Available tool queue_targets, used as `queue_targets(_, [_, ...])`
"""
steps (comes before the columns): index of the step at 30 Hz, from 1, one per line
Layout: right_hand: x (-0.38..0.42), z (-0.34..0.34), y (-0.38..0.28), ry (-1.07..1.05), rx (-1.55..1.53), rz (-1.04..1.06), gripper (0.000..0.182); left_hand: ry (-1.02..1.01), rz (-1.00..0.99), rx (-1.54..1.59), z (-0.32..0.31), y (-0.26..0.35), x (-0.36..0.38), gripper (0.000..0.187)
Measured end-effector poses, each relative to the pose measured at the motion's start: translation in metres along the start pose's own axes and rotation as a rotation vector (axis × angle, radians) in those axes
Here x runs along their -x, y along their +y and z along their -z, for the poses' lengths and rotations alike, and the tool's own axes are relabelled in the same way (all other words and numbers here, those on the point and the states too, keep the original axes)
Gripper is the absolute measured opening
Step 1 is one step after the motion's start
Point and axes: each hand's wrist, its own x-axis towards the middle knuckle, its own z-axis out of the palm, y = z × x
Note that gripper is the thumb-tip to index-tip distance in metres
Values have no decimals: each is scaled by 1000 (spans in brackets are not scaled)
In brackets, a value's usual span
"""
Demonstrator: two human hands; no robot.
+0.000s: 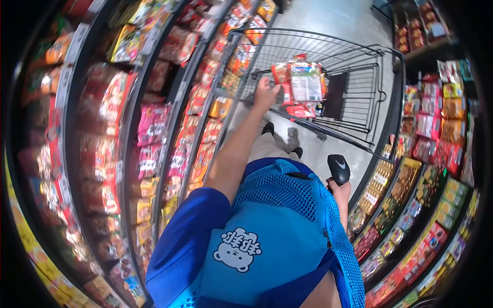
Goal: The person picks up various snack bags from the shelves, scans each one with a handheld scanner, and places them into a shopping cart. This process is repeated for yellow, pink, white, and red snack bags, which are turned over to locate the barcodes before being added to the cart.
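In a snack aisle, the person's left hand (pixel 265 94) is closed around snack packets (pixel 299 82) at twelve o'clock, held above the shopping cart (pixel 354 97), not yet released. Right hand (pixel 340 191) grips a scanner (pixel 338 168) at three o'clock.

Trolley (pixel 354 77) stands ahead in aisle between shelves (pixel 154 118) left and right; packets (pixel 300 82) lie in trolley

Wire metal cart (pixel 359 66); glossy plastic snack packets (pixel 300 82).

Left hand (pixel 265 95) outstretched, gripping; right hand (pixel 340 191) clenched.
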Motion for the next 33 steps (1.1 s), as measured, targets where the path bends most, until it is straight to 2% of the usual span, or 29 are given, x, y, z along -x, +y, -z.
queue_targets(2, [-11, -7, -8, -46, 67, 17, 9, 156, -309, -296, 54, -30, 12, 64])
queue_targets(5, [-24, -17, -19, -130, 110, 42, 8, 590, -169, -402, 169, 19, 50, 63])
queue_targets(6, [-30, -20, -19, -155, 121, 51, 8, 854, -303, -394, 201, 15, 55, 68])
queue_targets(7, [-36, -21, -16, -206, 109, 54, 7, 977, -324, -551, 248, 10, 60, 69])
queue_targets(8, [-38, -24, -18, -222, 105, 71, 7, 1152, -257, -973, 279, 9, 71, 74])
queue_targets(9, [-40, -28, -19, -235, 99, 87, 7, 1211, -272, -667, 297, 29, 81, 80])
queue_targets(10, [-40, -30, -19, -244, 90, 101, 7, 1208, -195, -575, 317, 32, 89, 86])
queue_targets(13, [-40, -30, -14, -288, 110, 128, 6, 1094, -73, -727, 350, 36, 106, 85])
queue_targets(16, [-37, -20, 0, -310, 118, 115, 6, 976, 37, -899, 359, 46, 112, 81])
queue_targets(18, [-36, -12, 12, -315, 108, 108, 7, 881, 213, -956, 358, 65, 117, 77])
queue_targets(19, [-36, -8, 17, -316, 103, 107, 8, 902, 143, -1015, 361, 62, 119, 60])
queue_targets(22, [-46, 6, 47, -349, 167, 86, 9, 868, 199, -1081, 365, 57, 133, 38])
queue_targets(23, [-42, 6, 49, -321, 142, 85, 8, 895, 120, -1074, 363, 50, 141, 27])
queue_targets(26, [-32, 11, 49, -290, 114, 105, 8, 933, -147, -1013, 350, 45, 161, 22])
queue_targets(28, [-28, 13, 51, -274, 108, 119, 7, 863, -440, -986, 341, 62, 180, 17])
queue_targets(29, [-25, 13, 52, -266, 105, 126, 7, 795, -478, -824, 329, 82, 189, 12])
queue_targets(33, [-18, -15, 35, -290, 135, 239, 7, 483, -578, -582, 312, 134, 207, 4])
